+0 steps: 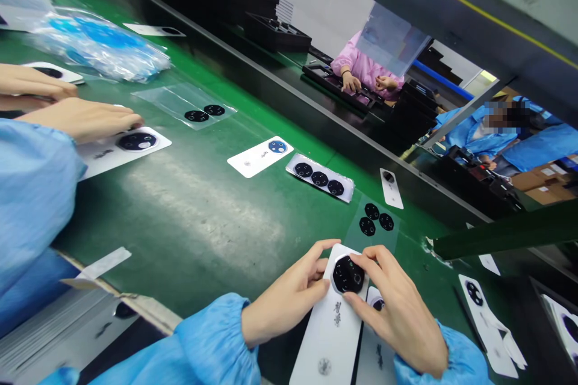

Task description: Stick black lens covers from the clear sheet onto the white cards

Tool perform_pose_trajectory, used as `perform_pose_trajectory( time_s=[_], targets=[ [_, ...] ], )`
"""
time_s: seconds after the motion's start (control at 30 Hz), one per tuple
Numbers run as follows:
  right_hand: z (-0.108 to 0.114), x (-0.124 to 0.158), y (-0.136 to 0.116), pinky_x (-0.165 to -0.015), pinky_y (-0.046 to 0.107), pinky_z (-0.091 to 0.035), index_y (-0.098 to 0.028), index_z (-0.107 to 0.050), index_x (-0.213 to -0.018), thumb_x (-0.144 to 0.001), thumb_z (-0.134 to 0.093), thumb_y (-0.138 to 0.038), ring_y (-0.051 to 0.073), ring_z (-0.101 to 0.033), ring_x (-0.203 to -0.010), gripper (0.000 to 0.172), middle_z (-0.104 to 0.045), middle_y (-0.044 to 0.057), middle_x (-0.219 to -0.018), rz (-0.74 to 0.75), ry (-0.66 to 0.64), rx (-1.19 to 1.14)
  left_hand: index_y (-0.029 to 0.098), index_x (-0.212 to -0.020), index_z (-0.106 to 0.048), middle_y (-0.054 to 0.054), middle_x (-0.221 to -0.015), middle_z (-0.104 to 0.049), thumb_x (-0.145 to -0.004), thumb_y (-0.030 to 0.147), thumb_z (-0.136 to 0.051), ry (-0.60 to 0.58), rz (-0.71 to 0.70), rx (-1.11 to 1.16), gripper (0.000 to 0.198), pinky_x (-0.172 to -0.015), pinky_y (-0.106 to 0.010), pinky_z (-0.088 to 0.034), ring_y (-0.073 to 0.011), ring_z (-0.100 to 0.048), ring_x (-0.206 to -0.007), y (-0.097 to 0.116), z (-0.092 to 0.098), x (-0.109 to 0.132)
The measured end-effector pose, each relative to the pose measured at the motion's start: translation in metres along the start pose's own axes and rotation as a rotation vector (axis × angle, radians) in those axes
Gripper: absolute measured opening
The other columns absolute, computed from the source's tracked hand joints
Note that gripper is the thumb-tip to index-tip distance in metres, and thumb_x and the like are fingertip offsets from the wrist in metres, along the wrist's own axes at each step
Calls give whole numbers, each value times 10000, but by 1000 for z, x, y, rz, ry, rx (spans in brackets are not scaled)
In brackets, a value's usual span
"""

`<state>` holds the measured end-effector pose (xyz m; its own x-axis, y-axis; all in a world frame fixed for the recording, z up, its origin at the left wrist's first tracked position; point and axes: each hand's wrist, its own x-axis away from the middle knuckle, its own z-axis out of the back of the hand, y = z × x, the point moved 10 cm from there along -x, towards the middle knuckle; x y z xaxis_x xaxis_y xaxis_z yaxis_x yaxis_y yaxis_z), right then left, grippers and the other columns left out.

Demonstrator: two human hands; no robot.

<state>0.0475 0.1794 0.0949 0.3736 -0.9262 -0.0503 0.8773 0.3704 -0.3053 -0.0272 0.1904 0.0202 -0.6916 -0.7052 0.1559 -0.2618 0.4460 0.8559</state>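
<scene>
My left hand [289, 298] grips the edge of a long white phone-back-shaped panel [327, 331], printed with dark lettering and a round mark. On the panel's upper end lies a black rounded camera-cover disc [347, 275] with small holes. My right hand [397, 307] has thumb and forefinger closed on that disc's right and lower edges, against the panel. A second white panel [374, 361] lies partly hidden under my right hand. Just beyond my hands, a clear sheet [391, 240] bears three similar black discs [371, 211].
At left, a co-worker's hands [85, 120] work on another white panel [156, 144]. A plastic bag [103, 48], a panel with a blue disc [253, 162] and a strip of discs [320, 178] lie on the green table. A green bar [501, 231] juts in at right.
</scene>
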Motion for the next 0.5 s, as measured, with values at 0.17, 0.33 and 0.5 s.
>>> perform_pose_trajectory(
  time_s=[0.17,0.33,0.5],
  targets=[
    [-1,-1,-1,-687,358,-537,-211,-448,-1135,-834,-528,-201,206,-540,-853,312,-486,72,-978,-20,-24,17,240,-1295,-287,-77,-1118,-579,-849,274,-517,-8,-11,12,502,-695,-286,-446,-150,-582,-793,0,-1,0],
    [0,-2,-2,-653,355,-532,-203,-469,-1104,-819,-549,-183,197,-534,-805,297,-484,61,-935,-28,-16,42,243,-1302,-280,-79,-1145,-570,-845,287,-522,-8,-13,11,519,-691,-285,-445,-155,-578,-799,-1,-1,0],
    [2,-3,-6,-605,331,-521,-194,-500,-1054,-807,-566,-155,183,-532,-759,259,-481,46,-892,-35,-4,75,260,-1318,-278,-72,-1199,-552,-877,320,-452,52,3,-67,478,-744,-318,-446,-185,-582,-866,-2,1,3]
  ],
)
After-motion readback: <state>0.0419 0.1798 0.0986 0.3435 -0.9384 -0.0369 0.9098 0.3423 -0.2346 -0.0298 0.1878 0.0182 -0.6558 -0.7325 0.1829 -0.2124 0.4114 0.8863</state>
